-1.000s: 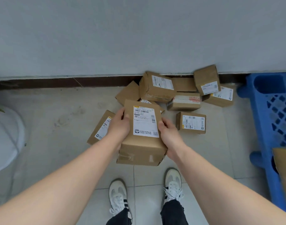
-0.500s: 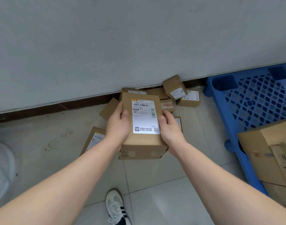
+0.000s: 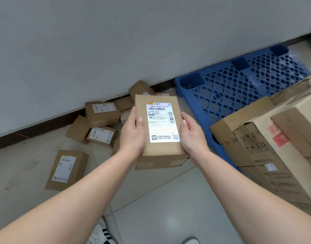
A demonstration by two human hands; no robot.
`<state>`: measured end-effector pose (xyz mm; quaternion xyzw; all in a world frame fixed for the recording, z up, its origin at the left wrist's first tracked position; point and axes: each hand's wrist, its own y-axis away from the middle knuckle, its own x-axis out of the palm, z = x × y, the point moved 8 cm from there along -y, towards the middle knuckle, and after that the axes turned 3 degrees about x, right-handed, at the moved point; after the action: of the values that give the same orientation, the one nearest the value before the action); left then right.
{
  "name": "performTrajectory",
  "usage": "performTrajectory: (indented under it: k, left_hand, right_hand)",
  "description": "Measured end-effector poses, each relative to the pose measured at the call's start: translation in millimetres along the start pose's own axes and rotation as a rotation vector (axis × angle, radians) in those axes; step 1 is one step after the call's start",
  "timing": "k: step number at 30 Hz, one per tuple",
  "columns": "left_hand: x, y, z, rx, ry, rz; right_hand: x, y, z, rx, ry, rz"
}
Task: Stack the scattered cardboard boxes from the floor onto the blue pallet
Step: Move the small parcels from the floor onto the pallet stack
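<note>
I hold a brown cardboard box (image 3: 160, 148) with a white shipping label in the air at mid-frame. My left hand (image 3: 132, 136) grips its left side and my right hand (image 3: 192, 136) grips its right side. The blue pallet (image 3: 239, 81) lies to the right against the wall, its far part bare. Large cardboard boxes (image 3: 274, 147) are stacked on its near part. Several small boxes (image 3: 101, 113) lie scattered on the floor by the wall, and one flat box (image 3: 66, 169) lies apart at the left.
A grey wall (image 3: 116, 41) with a dark skirting board runs behind the boxes. The floor (image 3: 160, 208) is light tile. My shoe (image 3: 101, 233) shows at the bottom edge.
The held box has been lifted and carried right, toward the pallet. The view has swung right, so more of the pallet and its stacked boxes shows.
</note>
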<state>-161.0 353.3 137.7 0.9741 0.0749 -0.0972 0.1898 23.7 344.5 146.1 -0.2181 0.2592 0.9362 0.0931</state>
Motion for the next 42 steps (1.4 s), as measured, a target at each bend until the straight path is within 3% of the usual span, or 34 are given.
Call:
performTrajectory:
  k: [22, 31, 42]
  left_hand:
    - [355, 148, -132, 0.132, 0.035, 0.214]
    - [456, 161, -163, 0.150, 0.049, 0.282]
    - [555, 113, -194, 0.128, 0.002, 0.284]
  right_hand:
    - [-400, 11, -103, 0.039, -0.047, -0.281]
    - [-496, -18, -130, 0.046, -0.043, -0.348]
    - [-570, -110, -139, 0.069, -0.018, -0.346]
